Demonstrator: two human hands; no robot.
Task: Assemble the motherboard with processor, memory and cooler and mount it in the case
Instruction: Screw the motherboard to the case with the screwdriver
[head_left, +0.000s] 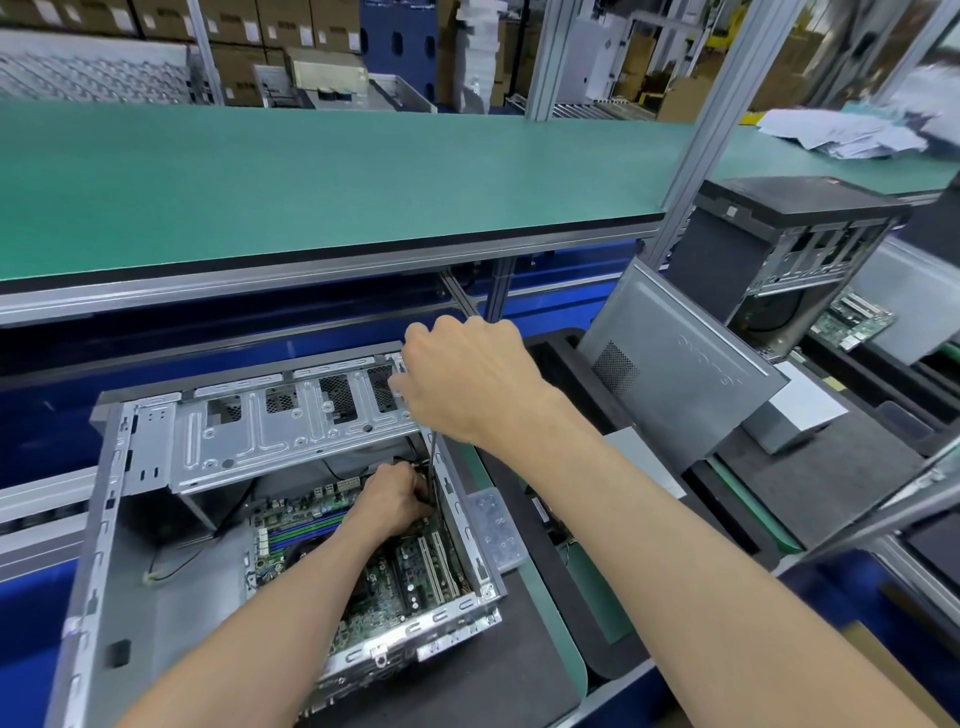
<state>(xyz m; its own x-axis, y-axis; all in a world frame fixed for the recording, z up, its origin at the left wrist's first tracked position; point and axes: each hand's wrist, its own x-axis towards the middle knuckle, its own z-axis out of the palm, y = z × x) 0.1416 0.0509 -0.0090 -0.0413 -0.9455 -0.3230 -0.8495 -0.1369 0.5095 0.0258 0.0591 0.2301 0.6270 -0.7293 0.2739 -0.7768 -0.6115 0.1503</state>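
Observation:
An open grey computer case (98, 571) lies on its side on a black mat. A green motherboard (405, 577) sits inside it, with blue memory slots and white expansion slots showing. My right hand (467, 384) is closed around the handle of a screwdriver, and the thin shaft (432, 473) points down along the case's right wall. My left hand (395, 499) reaches deep into the case and pinches around the shaft's tip at the board's far right corner. What the fingertips hold is hidden.
A clear plastic box (496, 530) of small parts lies just right of the case. A grey side panel (675, 364) leans further right, with another case (789, 244) and a board (852, 317) behind it. A green shelf (311, 176) overhangs the bench.

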